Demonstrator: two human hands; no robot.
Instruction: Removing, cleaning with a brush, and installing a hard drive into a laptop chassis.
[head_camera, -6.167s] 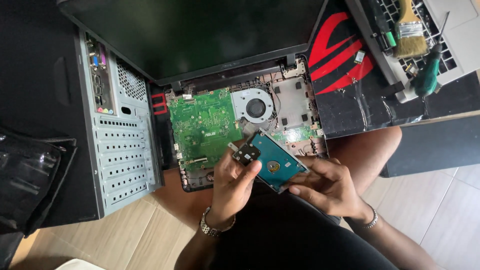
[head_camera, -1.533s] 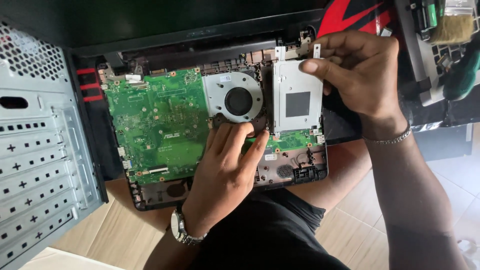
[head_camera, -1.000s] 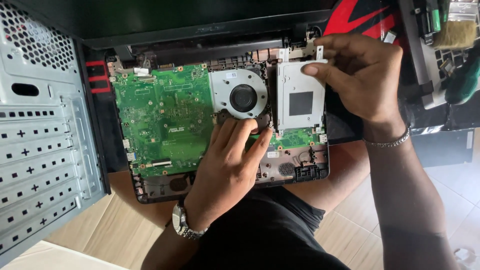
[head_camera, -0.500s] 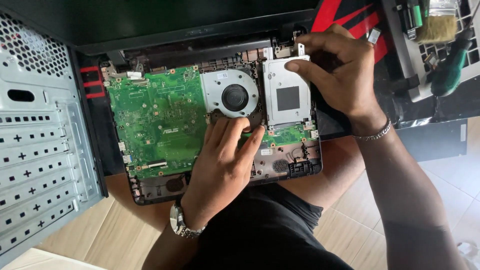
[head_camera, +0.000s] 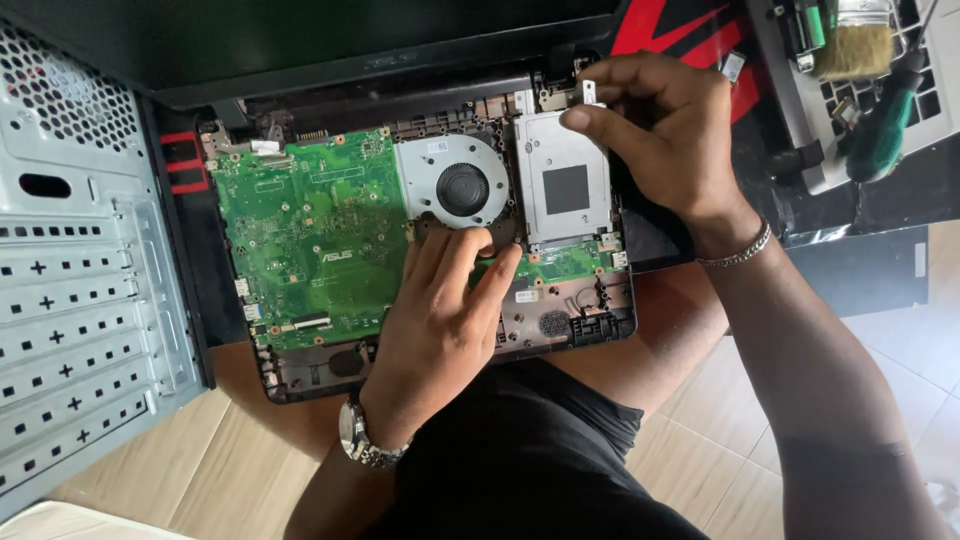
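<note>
— Silver metal is what my right hand (head_camera: 665, 130) is on: the drive caddy (head_camera: 565, 190), lying flat in its bay at the right of the opened laptop base (head_camera: 560, 325), just beside the round cooling fan (head_camera: 455, 185). My right grip is narrow — thumb and forefinger pinch the small tab (head_camera: 588, 92) at the caddy's far corner, the other fingers curled above it.

— And your left?

— My left hand (head_camera: 440, 310) lies palm down on the laptop's insides, fingers spread and flat. The fingertips (head_camera: 478, 240) touch the lower rim of the fan, and the palm covers the edge of the green motherboard (head_camera: 310, 240). That grip holds nothing; it only presses.

— Where does the laptop sit?

— Across my lap, its dark screen (head_camera: 300, 40) folded away from me. I cannot tell whether the caddy is fully seated in the bay or just resting there.

— What is around you?

— On my left a grey perforated computer case (head_camera: 80, 270) stands close against the laptop. On the far right, well apart from my hands, a paintbrush (head_camera: 850, 40) and a green-handled screwdriver (head_camera: 885, 115) lie on another pale laptop's keyboard (head_camera: 940, 70). A black and red mat (head_camera: 690, 25) shows beyond my right hand, and pale tiled floor (head_camera: 900, 340) below.
</note>
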